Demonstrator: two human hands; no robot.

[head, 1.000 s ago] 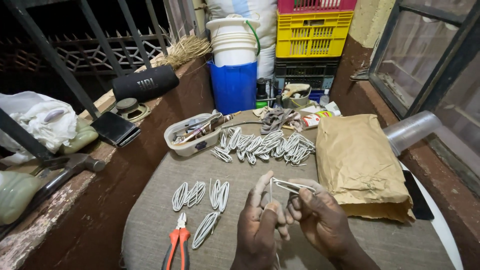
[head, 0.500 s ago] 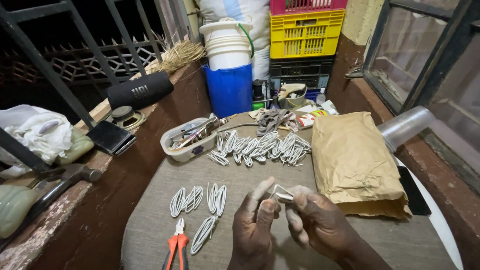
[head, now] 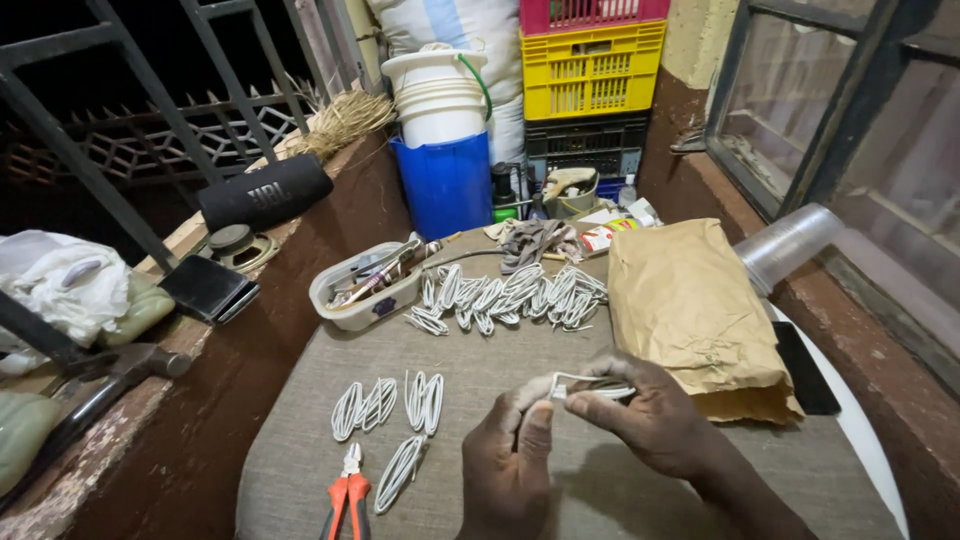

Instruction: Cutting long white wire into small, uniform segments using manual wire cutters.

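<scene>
Both my hands hold one white wire coil (head: 592,385) above a grey cloth-covered table (head: 480,350). My left hand (head: 508,462) pinches the coil's left end between thumb and fingers. My right hand (head: 650,415) closes around its right part. Several finished white coils (head: 388,405) lie on the cloth to the left of my hands, and a bigger pile of coils (head: 510,295) lies further back. Red-handled pliers (head: 345,495) rest near the front left.
A brown paper bag (head: 695,310) lies right of my hands, over a black phone (head: 805,370). A plastic tub of tools (head: 365,285), a blue bucket (head: 445,185), stacked crates (head: 590,85), a black speaker (head: 265,190) and a hammer (head: 95,385) on the left ledge.
My hands have shifted slightly right and turned the coil; the right hand now closes more over it. The view has moved a little closer.
</scene>
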